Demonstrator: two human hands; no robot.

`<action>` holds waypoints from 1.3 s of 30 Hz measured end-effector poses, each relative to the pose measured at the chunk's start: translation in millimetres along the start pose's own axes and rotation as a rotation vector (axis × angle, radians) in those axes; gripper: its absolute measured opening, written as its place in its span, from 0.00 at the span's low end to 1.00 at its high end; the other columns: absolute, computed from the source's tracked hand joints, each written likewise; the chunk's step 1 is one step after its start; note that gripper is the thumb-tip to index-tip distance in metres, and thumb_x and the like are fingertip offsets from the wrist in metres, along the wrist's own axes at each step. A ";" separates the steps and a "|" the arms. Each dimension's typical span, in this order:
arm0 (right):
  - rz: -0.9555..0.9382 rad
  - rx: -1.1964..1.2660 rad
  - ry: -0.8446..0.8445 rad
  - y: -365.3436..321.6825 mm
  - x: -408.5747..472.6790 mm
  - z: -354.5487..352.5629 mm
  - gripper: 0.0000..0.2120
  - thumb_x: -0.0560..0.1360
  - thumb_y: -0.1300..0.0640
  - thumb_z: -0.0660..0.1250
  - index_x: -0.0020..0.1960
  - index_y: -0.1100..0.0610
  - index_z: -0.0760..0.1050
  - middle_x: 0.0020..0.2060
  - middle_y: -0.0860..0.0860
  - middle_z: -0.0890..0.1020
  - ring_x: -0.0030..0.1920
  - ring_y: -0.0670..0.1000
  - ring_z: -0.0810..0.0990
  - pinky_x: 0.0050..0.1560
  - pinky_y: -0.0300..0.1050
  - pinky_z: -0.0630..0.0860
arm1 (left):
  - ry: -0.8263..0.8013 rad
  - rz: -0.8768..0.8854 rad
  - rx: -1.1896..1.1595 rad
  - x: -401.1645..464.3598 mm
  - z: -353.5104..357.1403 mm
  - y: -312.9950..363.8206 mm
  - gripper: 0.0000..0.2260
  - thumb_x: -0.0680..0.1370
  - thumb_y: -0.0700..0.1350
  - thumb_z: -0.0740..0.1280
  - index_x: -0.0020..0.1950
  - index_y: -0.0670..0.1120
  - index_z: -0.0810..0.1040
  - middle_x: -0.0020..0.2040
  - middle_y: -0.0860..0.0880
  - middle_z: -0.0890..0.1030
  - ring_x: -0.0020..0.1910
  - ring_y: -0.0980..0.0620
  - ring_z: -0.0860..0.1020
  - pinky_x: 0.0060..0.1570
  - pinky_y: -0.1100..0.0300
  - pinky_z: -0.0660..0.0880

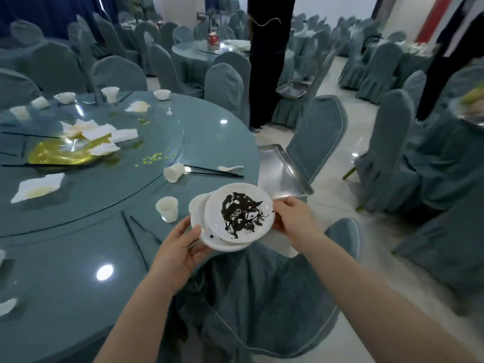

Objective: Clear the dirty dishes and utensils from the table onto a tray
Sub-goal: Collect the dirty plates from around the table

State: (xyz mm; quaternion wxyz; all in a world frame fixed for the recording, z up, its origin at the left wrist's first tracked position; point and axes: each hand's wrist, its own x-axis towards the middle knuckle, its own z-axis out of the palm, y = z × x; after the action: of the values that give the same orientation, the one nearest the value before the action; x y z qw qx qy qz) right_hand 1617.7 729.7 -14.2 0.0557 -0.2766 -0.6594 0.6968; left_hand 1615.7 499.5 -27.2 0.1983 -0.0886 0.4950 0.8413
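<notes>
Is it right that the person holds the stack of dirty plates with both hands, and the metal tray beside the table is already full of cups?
Not quite. Both the left hand and the right hand do hold the stack of dirty plates, but the metal tray beside the table is empty, with no cups in it. The head view shows this.

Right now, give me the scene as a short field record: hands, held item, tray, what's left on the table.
left hand: grips the left rim of the plate stack
right hand: grips the right rim
held item: stack of white plates, top one smeared with dark sauce
tray: metal, on a chair beside the table, nothing visible in it
left on table: upright cup, tipped cup, chopsticks, spoon, napkins
</notes>
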 end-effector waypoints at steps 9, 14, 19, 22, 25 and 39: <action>-0.087 0.055 0.043 -25.0 16.5 -181.3 0.10 0.76 0.66 0.66 0.53 0.53 0.76 0.45 0.56 0.84 0.37 0.52 0.84 0.36 0.45 0.82 | -0.185 -0.071 0.078 34.4 178.4 -78.4 0.11 0.79 0.39 0.62 0.61 0.45 0.76 0.45 0.46 0.85 0.37 0.52 0.83 0.35 0.59 0.81; -0.093 0.037 0.040 -44.2 48.3 -297.8 0.13 0.73 0.70 0.67 0.55 0.57 0.76 0.43 0.56 0.83 0.36 0.51 0.84 0.34 0.42 0.81 | -0.221 -0.077 0.097 48.0 282.9 -131.8 0.11 0.79 0.40 0.63 0.60 0.45 0.76 0.47 0.43 0.85 0.40 0.49 0.84 0.35 0.59 0.80; -0.003 0.071 0.006 -57.5 89.6 -373.7 0.11 0.74 0.68 0.68 0.55 0.61 0.75 0.45 0.59 0.83 0.38 0.53 0.84 0.36 0.44 0.82 | -0.166 -0.057 0.121 68.3 355.1 -167.4 0.13 0.78 0.35 0.63 0.61 0.45 0.76 0.48 0.42 0.85 0.40 0.49 0.84 0.34 0.60 0.80; 0.128 0.058 -0.069 -62.1 125.5 -400.9 0.05 0.76 0.65 0.66 0.52 0.63 0.76 0.44 0.60 0.83 0.39 0.56 0.83 0.37 0.46 0.82 | -0.145 -0.058 0.119 91.7 383.0 -177.8 0.13 0.78 0.34 0.63 0.61 0.45 0.76 0.47 0.43 0.85 0.39 0.47 0.84 0.34 0.59 0.80; 0.192 0.005 -0.134 -64.3 170.7 -417.8 0.03 0.77 0.65 0.64 0.50 0.60 0.76 0.42 0.59 0.84 0.38 0.55 0.84 0.37 0.47 0.82 | -0.115 -0.045 0.149 127.6 405.9 -187.7 0.14 0.78 0.35 0.63 0.62 0.46 0.76 0.48 0.44 0.85 0.42 0.47 0.84 0.36 0.59 0.80; 0.143 -0.075 -0.268 -137.8 402.4 -420.8 0.10 0.76 0.67 0.65 0.58 0.61 0.73 0.45 0.60 0.84 0.39 0.56 0.85 0.35 0.46 0.82 | 0.106 0.003 0.141 322.3 471.7 -157.5 0.10 0.80 0.40 0.62 0.60 0.44 0.78 0.53 0.44 0.84 0.49 0.46 0.83 0.45 0.53 0.78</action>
State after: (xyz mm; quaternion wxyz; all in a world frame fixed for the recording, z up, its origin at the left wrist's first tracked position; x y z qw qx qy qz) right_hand 1432.9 1298.6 0.6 -0.0930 -0.2293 -0.6651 0.7045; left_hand 1412.5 1056.1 -31.1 0.1761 -0.1182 0.5631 0.7987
